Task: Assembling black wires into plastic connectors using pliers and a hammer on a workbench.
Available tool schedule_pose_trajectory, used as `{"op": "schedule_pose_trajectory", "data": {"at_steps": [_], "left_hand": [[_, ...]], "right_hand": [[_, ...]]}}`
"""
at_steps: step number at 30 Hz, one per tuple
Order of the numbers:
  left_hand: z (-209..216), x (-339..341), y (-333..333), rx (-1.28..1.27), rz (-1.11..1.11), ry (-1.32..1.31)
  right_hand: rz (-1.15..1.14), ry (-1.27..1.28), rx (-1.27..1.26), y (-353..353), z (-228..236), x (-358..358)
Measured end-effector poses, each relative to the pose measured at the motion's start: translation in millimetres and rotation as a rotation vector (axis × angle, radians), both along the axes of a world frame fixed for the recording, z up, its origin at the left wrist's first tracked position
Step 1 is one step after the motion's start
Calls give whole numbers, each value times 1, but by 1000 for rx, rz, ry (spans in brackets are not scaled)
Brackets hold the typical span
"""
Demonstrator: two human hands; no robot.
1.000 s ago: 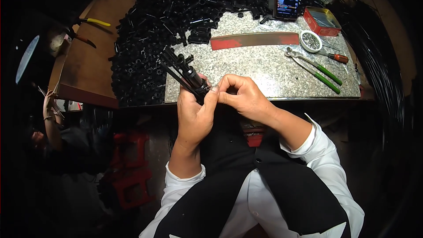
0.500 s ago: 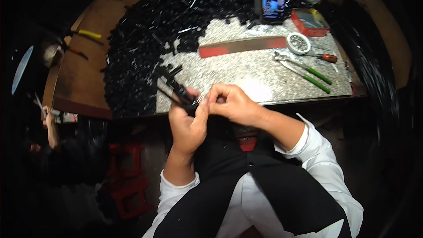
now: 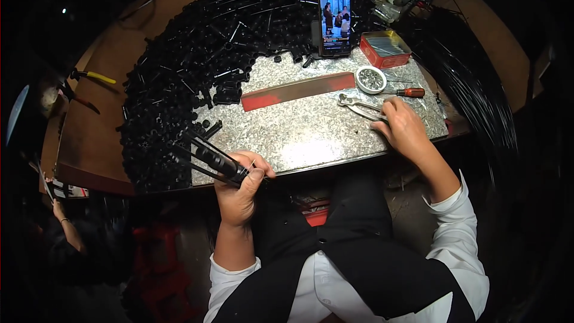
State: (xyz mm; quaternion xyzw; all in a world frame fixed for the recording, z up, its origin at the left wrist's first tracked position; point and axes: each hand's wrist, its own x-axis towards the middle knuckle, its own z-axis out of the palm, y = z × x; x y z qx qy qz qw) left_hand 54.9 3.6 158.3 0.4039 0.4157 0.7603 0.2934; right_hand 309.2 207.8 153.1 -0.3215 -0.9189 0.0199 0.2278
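Note:
My left hand (image 3: 239, 188) is closed round a black tube-and-rod assembly (image 3: 213, 158), at the near edge of the stone slab. Its thin rods stick out to the far left, and fine wire-like ends show by my thumb. My right hand (image 3: 402, 124) reaches over the slab and is closed on the handles of the metal end-cutting pincers (image 3: 360, 106). Their jaws point left; most of the green grips are hidden under my fingers and palm.
A big heap of black tube parts (image 3: 179, 78) covers the left and far side. Beyond my right hand are a bowl of small metal pieces (image 3: 371, 79), a screwdriver (image 3: 411, 92), a red box (image 3: 385, 51), a red bar (image 3: 299, 91) and an upright phone (image 3: 335, 24). Black rods (image 3: 466, 78) lie at right.
My right hand has left the assembly and moved right onto the pincers' handles. My left hand, still holding the assembly, sits lower and farther left in the picture. The whole view has shifted.

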Motion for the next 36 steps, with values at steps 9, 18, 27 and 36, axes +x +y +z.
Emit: {"op": "schedule_pose_trajectory", "data": {"at_steps": [9, 18, 27, 36], "left_hand": [[-6, 9, -3, -54, -13, -24], [-22, 6, 7, 27, -25, 156], [-27, 2, -7, -170, -98, -69], [-32, 1, -4, -120, -143, -63]], "right_hand": [[-51, -120, 93, 2, -18, 1], [74, 250, -445, -42, 24, -26], [302, 148, 311, -62, 50, -58], [317, 70, 561, -70, 38, -65]]}}
